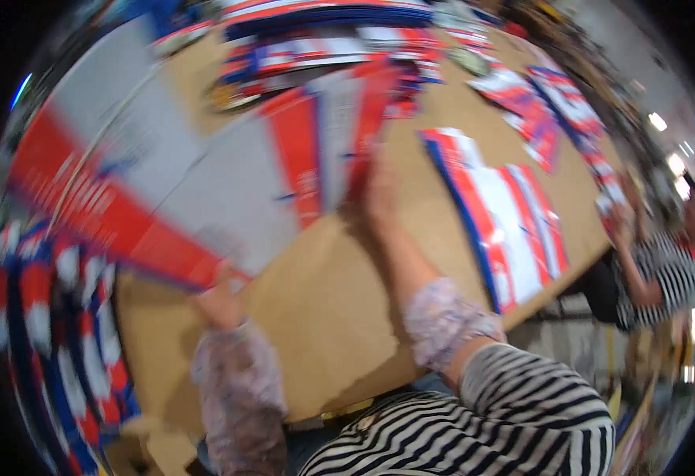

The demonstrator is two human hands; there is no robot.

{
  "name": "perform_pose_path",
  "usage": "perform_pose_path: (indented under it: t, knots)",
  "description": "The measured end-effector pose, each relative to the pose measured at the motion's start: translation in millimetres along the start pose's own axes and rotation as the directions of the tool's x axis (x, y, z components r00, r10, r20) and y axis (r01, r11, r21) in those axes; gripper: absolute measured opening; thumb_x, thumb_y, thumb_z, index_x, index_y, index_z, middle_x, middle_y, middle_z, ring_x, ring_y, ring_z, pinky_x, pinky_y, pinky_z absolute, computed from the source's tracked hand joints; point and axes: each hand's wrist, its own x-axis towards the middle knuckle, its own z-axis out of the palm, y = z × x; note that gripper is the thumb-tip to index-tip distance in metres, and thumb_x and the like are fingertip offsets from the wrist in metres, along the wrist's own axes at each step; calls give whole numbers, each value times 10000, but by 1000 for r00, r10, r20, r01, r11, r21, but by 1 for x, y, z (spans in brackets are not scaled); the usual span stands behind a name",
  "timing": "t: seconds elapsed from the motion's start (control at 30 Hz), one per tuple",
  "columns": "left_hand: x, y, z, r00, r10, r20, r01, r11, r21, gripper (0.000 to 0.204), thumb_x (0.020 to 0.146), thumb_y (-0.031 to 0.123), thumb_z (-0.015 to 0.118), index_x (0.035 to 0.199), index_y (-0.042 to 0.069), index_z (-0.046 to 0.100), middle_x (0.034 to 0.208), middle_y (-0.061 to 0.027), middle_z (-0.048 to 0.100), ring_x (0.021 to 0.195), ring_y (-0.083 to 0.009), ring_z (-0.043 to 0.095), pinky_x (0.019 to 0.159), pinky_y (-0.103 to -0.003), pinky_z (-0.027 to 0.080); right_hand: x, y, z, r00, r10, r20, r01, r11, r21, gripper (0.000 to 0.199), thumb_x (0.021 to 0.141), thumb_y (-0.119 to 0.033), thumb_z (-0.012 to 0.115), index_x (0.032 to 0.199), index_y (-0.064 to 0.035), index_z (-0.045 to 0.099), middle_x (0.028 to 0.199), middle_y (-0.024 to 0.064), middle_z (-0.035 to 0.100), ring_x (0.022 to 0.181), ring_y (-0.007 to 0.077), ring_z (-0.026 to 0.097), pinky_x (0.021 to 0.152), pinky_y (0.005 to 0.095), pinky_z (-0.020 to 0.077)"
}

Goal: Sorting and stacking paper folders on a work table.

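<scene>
A large flat sheet printed in red, white and blue point(236, 182) stretches between my two hands, tilted over the left part of the table. Its material cannot be told, and motion blurs it. At its near lower corner, my left hand point(220, 300) is closed on the edge. My right hand point(379, 194) grips the right end, with the fingers partly hidden and smeared. To the right of that hand, a folded piece in the same colours point(502, 222) lies on the tan tabletop point(316, 317).
A stack of similar pieces point(328, 14) sits at the far edge, with loose ones point(308, 55) before it. Folded pieces point(70, 317) hang or stand at the left. At the right, another person in a striped shirt point(665, 274) handles a similar strip point(601, 174).
</scene>
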Motion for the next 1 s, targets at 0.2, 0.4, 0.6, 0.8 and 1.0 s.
perform_pose_path:
  t: [0.2, 0.4, 0.6, 0.8, 1.0]
  knots:
    - [-9, 18, 8, 995, 57, 84, -32, 961, -275, 239, 763, 209, 740, 875, 31, 626, 774, -45, 640, 687, -137, 581, 616, -309, 466, -13, -16, -4, 848, -471, 242, 503, 574, -646, 359, 980, -254, 370, 1184, 5, 510, 1100, 89, 565, 1001, 178, 520, 906, 324, 402]
    - [-14, 34, -11, 993, 120, 15, -94, 848, -522, 444, 744, 186, 777, 1074, -19, 563, 978, -69, 645, 864, -155, 599, 782, -301, 479, 11, 12, -24, 960, -281, 14, 271, 910, -313, 426, 975, -328, 433, 1062, 53, 606, 1083, 115, 612, 982, 163, 546, 874, 303, 420]
    - [-14, 29, -4, 965, 259, 35, -188, 781, -595, 502, 730, 124, 783, 1149, 3, 534, 1025, -62, 635, 913, -140, 591, 825, -290, 474, 20, 9, -39, 977, -129, 169, 146, 985, -93, 404, 967, -364, 443, 1044, -3, 607, 959, 52, 626, 864, 130, 550, 754, 282, 435]
    - [-13, 35, -9, 937, 178, 301, 30, 815, -578, 564, 701, -1, 766, 1203, 35, 511, 1043, -58, 634, 921, -125, 594, 815, -280, 484, 28, 10, -37, 990, 11, 140, -19, 998, 57, 417, 956, -387, 450, 1060, -15, 607, 978, 35, 609, 881, 132, 539, 797, 298, 427]
    - [-9, 32, -5, 930, 56, 363, 178, 797, -578, 480, 706, -22, 748, 1139, 20, 544, 1029, -64, 644, 898, -118, 602, 776, -278, 498, 28, 13, -37, 987, -151, 59, 160, 962, -219, 468, 963, -399, 426, 1037, 23, 615, 1008, 80, 627, 905, 162, 555, 838, 315, 421]
